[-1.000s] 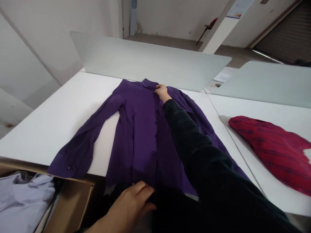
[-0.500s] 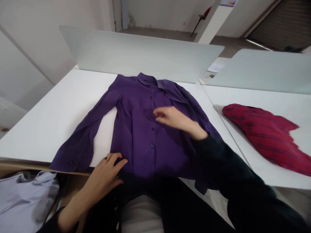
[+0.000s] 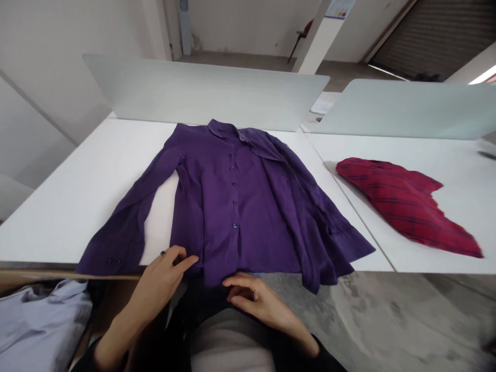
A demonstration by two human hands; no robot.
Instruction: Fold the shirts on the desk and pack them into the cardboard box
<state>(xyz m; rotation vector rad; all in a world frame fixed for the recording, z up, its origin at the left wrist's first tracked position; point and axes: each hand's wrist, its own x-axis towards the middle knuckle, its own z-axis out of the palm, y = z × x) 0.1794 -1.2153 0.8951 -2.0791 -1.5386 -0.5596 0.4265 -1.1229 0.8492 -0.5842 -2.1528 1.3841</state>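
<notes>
A purple long-sleeved button-up shirt (image 3: 256,206) lies front side up, its collar at the far side and its hem at the table's near edge. The row of dark buttons runs down its middle, and the right-hand front panel lies folded back in places. My left hand (image 3: 165,274), with a ring on one finger, has its fingers curled on the hem at the left; the thumb is hidden, seemingly beneath the cloth. At the bottom of the button placket is my right hand (image 3: 263,302), its fingers bent and the thumb apart from the index finger, the fingertips at the hem.
A red garment with dark stripes (image 3: 403,201) lies on the white table (image 3: 101,181) to the right. Frosted divider panels (image 3: 217,95) stand along the back. At lower left, pale folded clothing (image 3: 42,325) sits in a cardboard box below the tabletop.
My right hand has come down from the shirt's middle buttons to the hem. My left hand stays at the left hem, its fingers more drawn in. The view has shifted slightly right.
</notes>
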